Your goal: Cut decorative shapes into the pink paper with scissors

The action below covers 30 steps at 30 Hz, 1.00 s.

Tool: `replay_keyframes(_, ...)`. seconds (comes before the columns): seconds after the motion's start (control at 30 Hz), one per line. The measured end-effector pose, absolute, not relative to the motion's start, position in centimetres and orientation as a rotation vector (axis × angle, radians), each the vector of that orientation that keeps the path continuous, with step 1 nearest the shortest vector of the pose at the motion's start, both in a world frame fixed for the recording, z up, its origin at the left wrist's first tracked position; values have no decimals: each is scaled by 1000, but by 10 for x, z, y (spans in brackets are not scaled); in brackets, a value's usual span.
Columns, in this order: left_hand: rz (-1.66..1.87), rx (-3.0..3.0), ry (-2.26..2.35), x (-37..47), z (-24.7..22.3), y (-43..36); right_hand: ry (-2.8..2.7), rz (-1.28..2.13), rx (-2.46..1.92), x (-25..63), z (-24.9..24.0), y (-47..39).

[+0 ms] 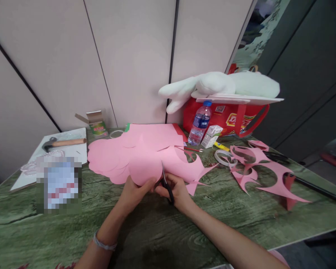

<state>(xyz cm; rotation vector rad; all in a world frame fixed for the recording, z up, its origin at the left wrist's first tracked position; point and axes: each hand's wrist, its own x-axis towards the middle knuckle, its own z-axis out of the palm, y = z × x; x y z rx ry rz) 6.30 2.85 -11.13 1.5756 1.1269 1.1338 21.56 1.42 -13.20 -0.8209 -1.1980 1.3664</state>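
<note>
My left hand (136, 192) pinches the pink sheet (145, 164), near centre; my right hand (177, 189) is curled round the scissors (169, 192), blades at the paper; rounded pieces (103, 155) lie cut at left (scraps (264, 160) at right), this outline seemingly unfinished

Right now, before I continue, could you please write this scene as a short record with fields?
Left grip: holds pink paper at its near edge
Right grip: holds scissors, blade at the paper's edge
Surface: green wood-patterned table
Left side: hammer on white board
Right side: cut pink scraps, tape roll
Behind: water bottle, red bag
</note>
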Motion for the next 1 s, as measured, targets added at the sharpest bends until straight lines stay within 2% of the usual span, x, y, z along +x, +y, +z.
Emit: replay_keyframes(1.0,1158,1577,1141,60,-112,31,-1240,1353,-926,217,-138,15)
